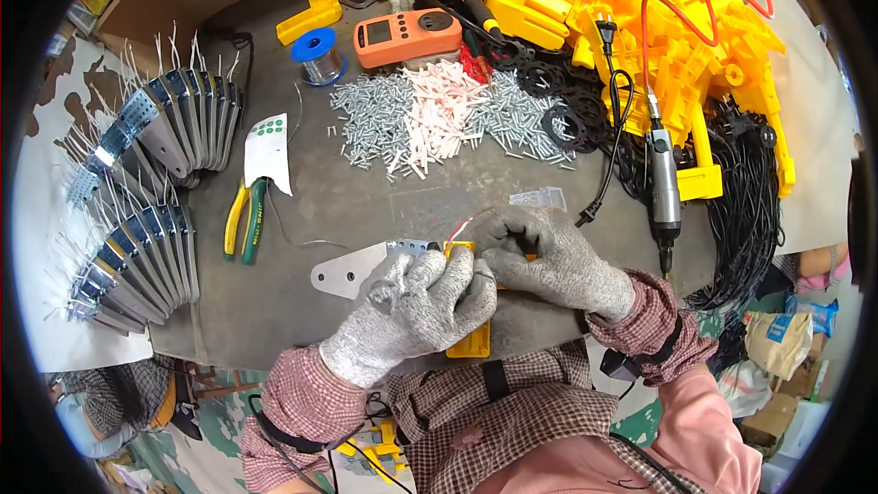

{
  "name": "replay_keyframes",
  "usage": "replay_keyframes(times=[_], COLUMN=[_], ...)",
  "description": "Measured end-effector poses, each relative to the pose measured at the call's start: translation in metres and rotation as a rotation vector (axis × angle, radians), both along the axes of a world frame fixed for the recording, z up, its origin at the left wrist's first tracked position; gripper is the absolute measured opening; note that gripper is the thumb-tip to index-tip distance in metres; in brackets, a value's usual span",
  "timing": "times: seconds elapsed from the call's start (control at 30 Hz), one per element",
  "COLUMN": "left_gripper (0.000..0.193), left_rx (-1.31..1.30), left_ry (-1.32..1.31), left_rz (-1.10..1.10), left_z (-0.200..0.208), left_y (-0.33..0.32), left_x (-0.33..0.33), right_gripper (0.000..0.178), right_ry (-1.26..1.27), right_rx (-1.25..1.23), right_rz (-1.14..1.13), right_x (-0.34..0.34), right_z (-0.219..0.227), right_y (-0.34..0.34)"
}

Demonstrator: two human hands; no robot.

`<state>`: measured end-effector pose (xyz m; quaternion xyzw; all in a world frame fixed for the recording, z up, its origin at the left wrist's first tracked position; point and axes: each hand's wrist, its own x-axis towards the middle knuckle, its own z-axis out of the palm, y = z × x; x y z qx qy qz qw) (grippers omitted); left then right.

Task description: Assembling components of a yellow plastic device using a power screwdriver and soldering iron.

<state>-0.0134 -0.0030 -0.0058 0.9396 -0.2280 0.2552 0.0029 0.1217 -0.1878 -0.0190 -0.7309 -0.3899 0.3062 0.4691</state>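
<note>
Both hands wear grey knit gloves and meet at the near edge of the grey table (366, 201). My left hand (416, 306) presses down on a yellow plastic part (471, 340) and on a flat metal bracket (343, 270) that sticks out to its left. My right hand (549, 261) pinches at the top of the yellow part, where thin red and white wires (460, 224) come out. Most of the yellow part is hidden under the gloves.
Green and yellow pliers (245, 220) lie left of the hands. Piles of screws (375, 119) and white pegs (444, 110) sit mid-table, with an orange meter (407, 37), a solder spool (318, 53), an electric screwdriver (665, 187), yellow parts (640, 18), and metal brackets (151, 183) fanned at left.
</note>
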Motion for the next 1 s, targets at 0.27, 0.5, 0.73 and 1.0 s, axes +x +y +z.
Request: replay_keyframes(times=[0.27,0.5,0.73,1.0], left_gripper=[0.036,0.036,0.026,0.044], left_rx=[-1.753,-0.817,-0.855,-0.959], left_ry=[1.015,0.331,0.228,0.239], left_rz=[0.181,0.059,0.108,0.185], left_z=[0.020,-0.004,-0.006,-0.006], left_y=[0.003,-0.007,-0.018,-0.014], left_x=[0.008,0.002,-0.002,0.002], right_gripper=[0.015,0.021,0.022,0.020], right_ry=[-0.536,-0.112,-0.403,-0.505], right_rx=[0.385,0.148,0.036,0.237], right_rz=[0.067,-0.022,-0.021,-0.110], right_x=[-0.006,-0.007,-0.015,-0.024], right_z=[-0.001,0.007,0.020,0.021], right_y=[0.010,0.002,0.003,0.009])
